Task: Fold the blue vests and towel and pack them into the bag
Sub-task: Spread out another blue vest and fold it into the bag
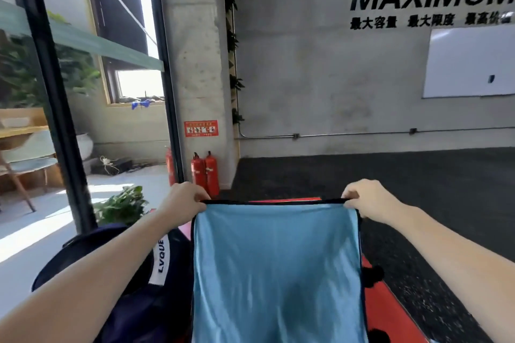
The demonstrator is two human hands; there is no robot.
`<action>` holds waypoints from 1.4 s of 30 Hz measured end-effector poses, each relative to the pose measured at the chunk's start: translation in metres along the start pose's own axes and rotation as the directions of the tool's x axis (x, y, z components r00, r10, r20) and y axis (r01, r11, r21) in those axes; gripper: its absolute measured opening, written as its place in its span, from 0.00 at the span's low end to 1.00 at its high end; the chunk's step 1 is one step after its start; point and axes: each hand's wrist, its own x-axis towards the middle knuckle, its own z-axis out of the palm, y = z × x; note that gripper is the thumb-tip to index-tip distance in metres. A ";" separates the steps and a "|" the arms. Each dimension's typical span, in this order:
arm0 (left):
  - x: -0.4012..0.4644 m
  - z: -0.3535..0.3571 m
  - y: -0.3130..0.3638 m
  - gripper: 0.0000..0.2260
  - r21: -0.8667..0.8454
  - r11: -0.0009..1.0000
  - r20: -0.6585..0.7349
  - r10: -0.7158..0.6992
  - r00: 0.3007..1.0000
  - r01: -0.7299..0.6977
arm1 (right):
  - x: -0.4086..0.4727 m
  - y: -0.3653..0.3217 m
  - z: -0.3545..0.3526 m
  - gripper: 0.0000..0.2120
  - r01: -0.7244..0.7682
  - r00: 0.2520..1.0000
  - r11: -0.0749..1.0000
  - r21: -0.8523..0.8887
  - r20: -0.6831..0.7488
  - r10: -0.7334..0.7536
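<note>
Before grey wall (306,64), both hands' fingers (202,198) pinch towel (276,273) top corners.

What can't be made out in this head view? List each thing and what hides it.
- Towel: its lower part is cut off by the bottom edge.
- Red mat: mostly hidden behind the towel.
- Navy bag: partly covered by the left forearm; whether it is open cannot be told.
- Blue vests: none visible.
- Fingertips of the left hand and right hand: curled behind the towel's hem.
</note>
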 end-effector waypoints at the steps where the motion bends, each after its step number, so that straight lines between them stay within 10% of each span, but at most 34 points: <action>1: 0.002 0.015 -0.003 0.07 0.009 1.000 0.024 -0.023 0.999 0.023 | 0.005 0.004 0.015 0.07 -0.054 0.998 0.998 0.039 0.038 0.052; 15: 0.108 0.093 -0.024 0.04 -0.107 0.977 0.105 -0.176 0.979 0.187 | 0.111 0.052 0.088 0.04 -0.259 0.960 0.899 0.354 -0.007 0.279; 21: 0.200 0.019 0.020 0.06 -0.077 0.996 -0.207 0.016 0.978 -0.033 | 0.186 0.015 -0.003 0.03 -0.012 0.948 0.994 0.112 -0.314 0.047; 29: 0.207 -0.110 0.083 0.04 -0.085 0.959 -0.596 0.168 0.785 -0.269 | 0.172 -0.048 -0.119 0.03 0.298 0.759 0.949 0.107 -0.629 -0.167; 42: -0.026 0.074 -0.022 0.11 -0.145 0.989 -0.206 -0.047 0.977 0.017 | -0.032 0.024 0.071 0.17 0.103 0.983 0.988 0.118 -0.163 -0.083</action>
